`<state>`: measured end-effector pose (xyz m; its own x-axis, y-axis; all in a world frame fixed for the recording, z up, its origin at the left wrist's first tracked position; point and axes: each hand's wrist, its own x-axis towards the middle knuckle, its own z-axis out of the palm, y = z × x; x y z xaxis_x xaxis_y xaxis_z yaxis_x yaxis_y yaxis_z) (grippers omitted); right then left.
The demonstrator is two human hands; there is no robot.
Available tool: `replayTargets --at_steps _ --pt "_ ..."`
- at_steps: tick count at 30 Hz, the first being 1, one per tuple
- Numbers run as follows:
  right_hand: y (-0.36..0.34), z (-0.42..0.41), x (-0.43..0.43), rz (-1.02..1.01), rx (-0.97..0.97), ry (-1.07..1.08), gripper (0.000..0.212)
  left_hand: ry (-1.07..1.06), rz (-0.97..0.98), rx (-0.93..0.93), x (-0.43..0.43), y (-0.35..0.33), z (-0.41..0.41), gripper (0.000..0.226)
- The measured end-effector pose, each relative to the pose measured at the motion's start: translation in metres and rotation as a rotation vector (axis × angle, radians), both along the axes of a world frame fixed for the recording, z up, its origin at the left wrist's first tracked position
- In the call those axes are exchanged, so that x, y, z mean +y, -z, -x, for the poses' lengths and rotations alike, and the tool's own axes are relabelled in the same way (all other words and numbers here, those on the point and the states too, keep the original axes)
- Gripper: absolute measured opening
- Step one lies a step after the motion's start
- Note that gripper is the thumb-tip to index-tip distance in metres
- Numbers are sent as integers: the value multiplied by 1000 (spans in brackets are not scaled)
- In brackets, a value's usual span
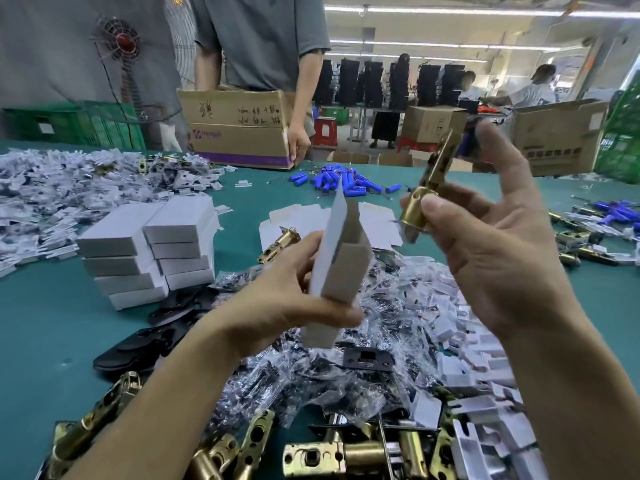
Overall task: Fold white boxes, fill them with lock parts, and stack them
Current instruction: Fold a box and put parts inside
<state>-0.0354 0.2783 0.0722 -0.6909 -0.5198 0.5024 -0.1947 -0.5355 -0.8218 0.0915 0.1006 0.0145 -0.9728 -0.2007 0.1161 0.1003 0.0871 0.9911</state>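
Note:
My left hand grips a half-folded white box, held upright with its top end open and one flap sticking up. My right hand pinches a brass latch between thumb and fingers, raised to the right of the box's open end and a little above it. Two stacks of closed white boxes stand on the green table to the left. Flat unfolded box blanks lie behind the held box.
Clear bags of small parts lie heaped below my hands, brass latches along the near edge, black plates at left. Blue cylinders lie farther back. Across the table a person holds a cardboard carton.

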Motion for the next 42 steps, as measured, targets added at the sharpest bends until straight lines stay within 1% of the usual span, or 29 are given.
replayTargets --at_steps 3,6,8,10,13,16,19,22,24,25,28,29,30,31,33,35,36,37,38,39,42 --pt "-2 -14 -9 51 264 109 74 41 109 -37 2 -1 0 83" --pt "-3 -27 -15 86 413 146 62 52 133 -20 3 -1 0 79" --pt "-3 -31 -15 84 467 149 58 44 122 -17 4 -1 0 76" --pt "-4 -30 -13 76 461 144 58 43 111 -15 5 -1 0 74" --pt "-7 -26 -7 60 436 71 58 55 129 -10 6 -4 -1 72" --pt "-8 -23 -6 10 473 9 61 77 113 -6 9 -5 -2 68" --pt "-4 -20 -9 -59 469 -56 59 106 45 5 9 -6 -2 69" --pt "-1 -18 -11 -78 505 -59 55 108 72 8 9 -6 -2 66" --pt "-1 -15 -12 -102 522 -32 54 113 59 8 10 -6 -2 62" --pt "0 -13 -13 -142 546 2 49 112 44 2 11 -6 -2 61" --pt "1 -11 -13 -372 673 110 10 81 -4 -2 13 -5 -2 61" --pt "2 -11 -13 -448 692 144 17 72 -21 4 13 -5 -2 61" --pt "2 -10 -12 -482 706 164 23 58 -36 13 13 -4 -2 63" --pt "0 -11 -12 -476 716 189 23 38 -47 29 13 -4 -3 68" --pt "-4 -10 -10 -363 675 253 16 3 -75 85 11 -6 -4 79" --pt "-8 -4 -3 -262 580 351 12 -10 -133 153 10 -8 -6 81" --pt "-8 0 1 -256 544 398 14 -9 -181 188 9 -8 -6 81" --pt "-7 6 6 -286 518 435 16 -5 -227 224 9 -9 -7 82" --pt "-6 11 10 -365 495 456 18 -6 -257 262 9 -10 -7 82" --pt "-4 16 13 -507 497 461 19 -18 -268 304 10 -9 -6 79" --pt "9 34 18 -1108 581 386 15 -93 -307 422 10 -7 0 66"
